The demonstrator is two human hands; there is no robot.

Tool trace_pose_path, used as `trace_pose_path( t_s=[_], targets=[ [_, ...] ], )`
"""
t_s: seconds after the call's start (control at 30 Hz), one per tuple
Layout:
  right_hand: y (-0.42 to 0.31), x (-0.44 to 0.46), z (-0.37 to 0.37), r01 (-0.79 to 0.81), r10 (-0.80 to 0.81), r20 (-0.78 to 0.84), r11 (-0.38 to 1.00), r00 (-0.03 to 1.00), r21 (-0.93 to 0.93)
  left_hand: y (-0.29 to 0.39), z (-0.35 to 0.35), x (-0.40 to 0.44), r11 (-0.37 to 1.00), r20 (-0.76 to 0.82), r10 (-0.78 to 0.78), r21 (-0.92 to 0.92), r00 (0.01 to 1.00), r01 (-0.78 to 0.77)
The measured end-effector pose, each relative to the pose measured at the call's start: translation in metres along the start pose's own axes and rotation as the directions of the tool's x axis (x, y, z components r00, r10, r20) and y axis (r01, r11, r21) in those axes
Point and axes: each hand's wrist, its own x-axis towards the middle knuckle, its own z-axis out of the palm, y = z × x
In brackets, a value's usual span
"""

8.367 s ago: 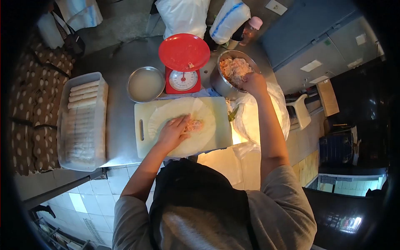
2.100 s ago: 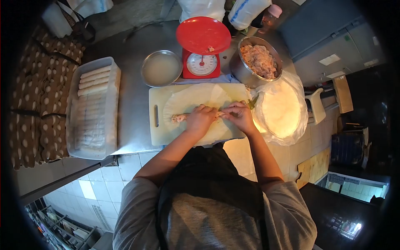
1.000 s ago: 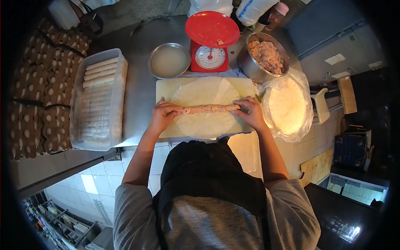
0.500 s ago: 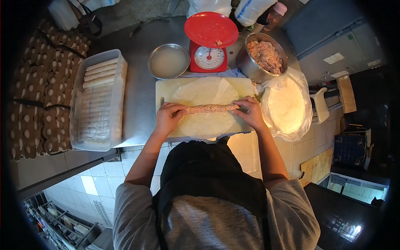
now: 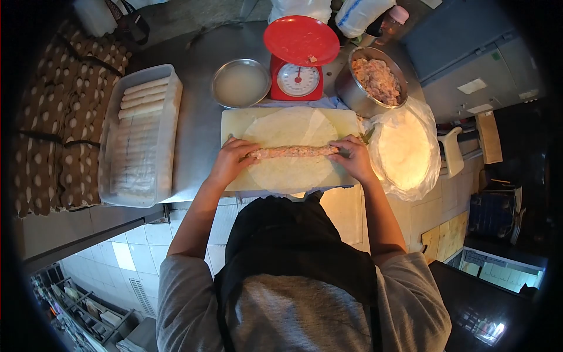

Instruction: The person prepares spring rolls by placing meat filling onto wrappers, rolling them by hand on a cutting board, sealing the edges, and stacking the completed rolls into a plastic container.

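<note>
A long strip of minced meat filling (image 5: 293,152) lies across a thin round wrapper (image 5: 287,179) on the pale cutting board (image 5: 233,126). At the strip's left end, the fingers of my left hand (image 5: 233,158) are closed around the tip. My right hand (image 5: 353,157) pinches the opposite end between thumb and fingers. Beside my right hand, a stack of round wrappers (image 5: 403,146) rests in clear plastic. Behind the board are a metal pot of minced meat filling (image 5: 378,81), a red scale (image 5: 298,79) and a round metal dish (image 5: 240,83) of cloudy liquid.
To the left stands a clear plastic tub (image 5: 166,146) with rows of finished rolls. Stacked egg trays (image 5: 70,123) fill the far left. Plastic bags and a pink-capped bottle (image 5: 394,20) stand at the back, and a grey cabinet (image 5: 469,53) at the right.
My left hand has shifted slightly left, and the strip of filling now reaches a little farther out at both ends. The view has moved slightly. My right hand stays at its end.
</note>
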Motion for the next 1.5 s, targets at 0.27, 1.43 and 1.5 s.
trace_pose_path(
  t_s=[0.27,1.43,1.5],
  targets=[
    [-0.007,0.0,0.0,-0.017,0.017,-0.016,1.0,1.0,-0.01,0.025,0.011,0.009,0.996,-0.04,0.055,0.072,0.998,-0.052],
    [-0.027,0.07,0.047,0.405,-0.411,0.029,0.881,0.911,-0.243,0.061,0.075,0.024,0.949,-0.11,0.159,0.291,0.981,-0.121],
    [-0.038,0.057,0.044,0.437,-0.418,0.135,0.885,0.898,-0.163,0.06,0.071,0.026,0.955,-0.086,0.122,0.283,0.989,-0.093]
  ],
)
